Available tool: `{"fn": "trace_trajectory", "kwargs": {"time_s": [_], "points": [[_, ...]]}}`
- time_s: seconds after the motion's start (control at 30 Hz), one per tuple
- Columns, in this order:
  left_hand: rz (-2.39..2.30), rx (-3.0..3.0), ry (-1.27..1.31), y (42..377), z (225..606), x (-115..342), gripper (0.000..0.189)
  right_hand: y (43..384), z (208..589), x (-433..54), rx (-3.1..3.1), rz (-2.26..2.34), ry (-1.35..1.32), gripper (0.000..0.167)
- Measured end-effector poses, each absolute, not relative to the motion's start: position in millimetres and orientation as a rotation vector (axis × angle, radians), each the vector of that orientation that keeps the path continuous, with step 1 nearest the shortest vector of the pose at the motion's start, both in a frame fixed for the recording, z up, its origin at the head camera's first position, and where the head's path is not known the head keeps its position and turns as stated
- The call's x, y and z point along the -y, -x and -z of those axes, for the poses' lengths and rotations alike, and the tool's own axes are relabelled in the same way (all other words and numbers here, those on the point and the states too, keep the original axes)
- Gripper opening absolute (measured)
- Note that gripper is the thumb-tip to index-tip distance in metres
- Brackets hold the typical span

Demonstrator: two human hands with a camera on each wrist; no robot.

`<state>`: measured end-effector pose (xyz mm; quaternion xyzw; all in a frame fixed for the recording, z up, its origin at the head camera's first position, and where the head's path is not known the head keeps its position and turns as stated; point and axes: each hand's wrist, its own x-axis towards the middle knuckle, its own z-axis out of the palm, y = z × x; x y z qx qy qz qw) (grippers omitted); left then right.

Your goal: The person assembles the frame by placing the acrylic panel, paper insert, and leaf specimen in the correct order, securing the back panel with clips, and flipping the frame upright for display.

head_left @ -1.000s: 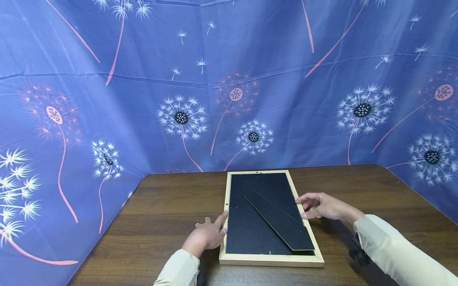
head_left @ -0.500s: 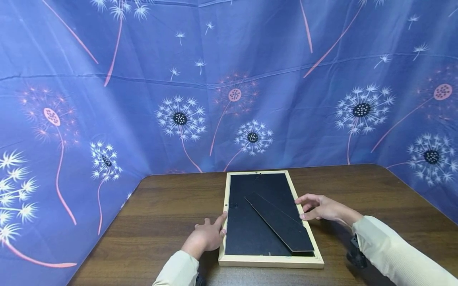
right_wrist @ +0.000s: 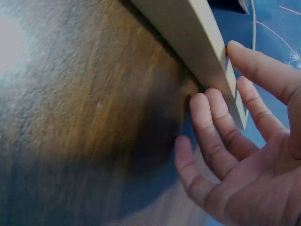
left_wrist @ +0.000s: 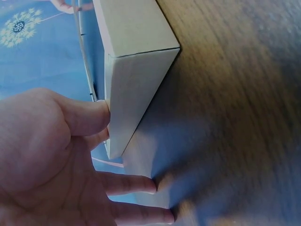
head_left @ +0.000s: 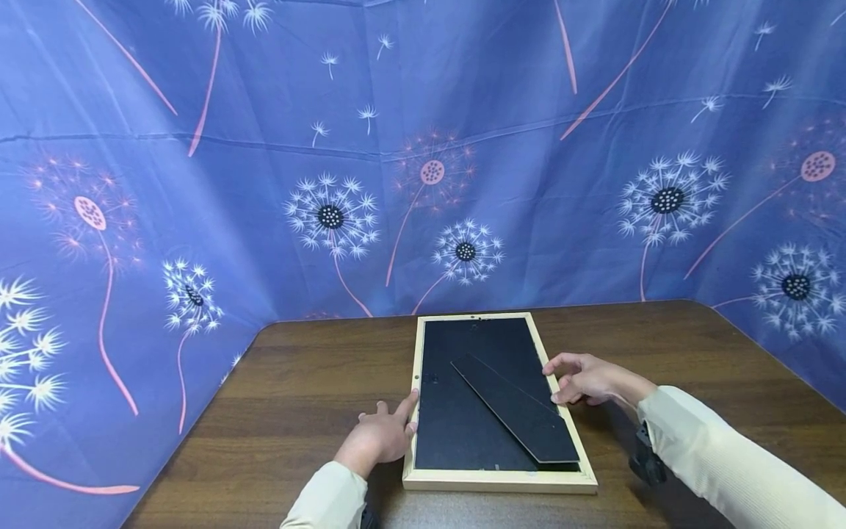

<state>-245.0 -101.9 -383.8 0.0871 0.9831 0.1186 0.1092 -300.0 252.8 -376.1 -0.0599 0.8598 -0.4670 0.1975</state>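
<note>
A picture frame [head_left: 489, 481] of pale wood lies face down on the table, its black backing board [head_left: 452, 430] showing. Slanting across the board is a black easel stand [head_left: 515, 411], its lower end slightly raised. My left hand [head_left: 380, 437] rests against the left side of the frame; thumb and index finger touch the rim while the other fingers reach straight towards the table in the left wrist view. At the opposite side, my right hand [head_left: 591, 380] touches the rim with thumb and index finger. In the right wrist view its other fingers, relaxed, lie along the frame's outer side.
The brown wooden table [head_left: 317, 375] extends on both sides of the frame. Behind and to the sides hangs a blue cloth [head_left: 562, 213] printed with dandelions. Each wrist carries a small black device, the right one [head_left: 646, 455] showing below the sleeve.
My right hand has shifted very slightly left and its wrist has turned a little. The left hand and the frame stay in place; the head view has drifted slightly.
</note>
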Motion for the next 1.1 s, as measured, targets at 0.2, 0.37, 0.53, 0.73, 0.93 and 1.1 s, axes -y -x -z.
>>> {"fn": "trace_trajectory", "kwargs": {"time_s": [0.2, 0.37, 0.53, 0.73, 0.93, 1.1], "points": [[-0.331, -2.894, -0.262, 246, 385, 103, 0.05, 300, 368, -243, -2.507, 1.152, 0.089, 0.045], [-0.336, -2.896, -0.256, 247, 386, 103, 0.05, 301, 367, -236, -2.542, 1.091, 0.052, 0.042], [-0.349, -2.901, -0.253, 246, 385, 103, 0.05, 301, 366, -233, -2.574, 1.043, 0.04, 0.041], [-0.332, -2.902, -0.255, 245, 384, 102, 0.05, 300, 365, -226, -2.646, 0.984, 0.051, 0.039], [-0.329, -2.91, -0.245, 246, 385, 102, 0.049, 301, 362, -219, -2.743, 0.912, 0.11, 0.036], [-0.34, -2.914, -0.236, 246, 386, 103, 0.049, 302, 363, -216, -2.796, 0.842, 0.115, 0.036]]}}
